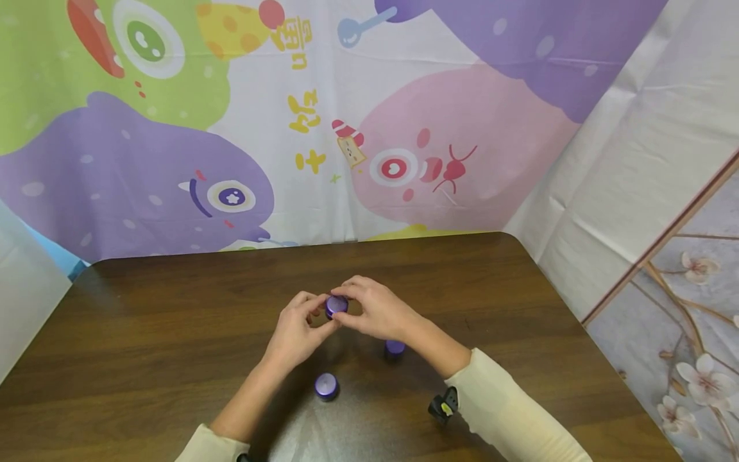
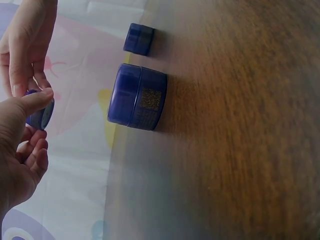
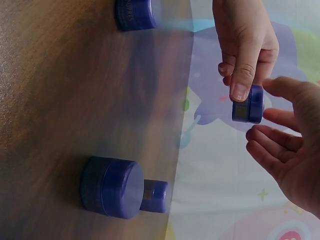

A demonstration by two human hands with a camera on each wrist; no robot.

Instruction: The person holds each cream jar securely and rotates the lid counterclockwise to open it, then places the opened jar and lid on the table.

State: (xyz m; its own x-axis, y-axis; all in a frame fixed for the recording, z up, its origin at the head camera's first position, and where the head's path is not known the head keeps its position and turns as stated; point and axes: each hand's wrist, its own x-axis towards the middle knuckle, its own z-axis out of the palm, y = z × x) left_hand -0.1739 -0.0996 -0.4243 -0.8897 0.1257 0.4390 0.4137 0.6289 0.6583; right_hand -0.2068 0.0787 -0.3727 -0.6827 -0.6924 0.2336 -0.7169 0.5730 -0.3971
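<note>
Both hands meet over the far middle of the table at a small purple cream jar (image 1: 337, 306), its lid facing up. My left hand (image 1: 294, 330) grips its side; in the right wrist view the left thumb (image 3: 241, 85) presses against the lower body. My right hand (image 1: 378, 308) has thumb and fingers curled round the lid. The right wrist view shows the jar (image 3: 248, 105) with its lid on, held above the tabletop. Nearest below the hands stand two lidded purple jars, one in front (image 1: 326, 386) and one by the right forearm (image 1: 395, 348).
In the right wrist view a smaller jar (image 3: 156, 196) stands behind a larger jar (image 3: 112, 187). The brown wooden table (image 1: 173, 333) ends at a cartoon-printed curtain (image 1: 323, 205). A black strap (image 1: 443, 405) hangs by the right sleeve.
</note>
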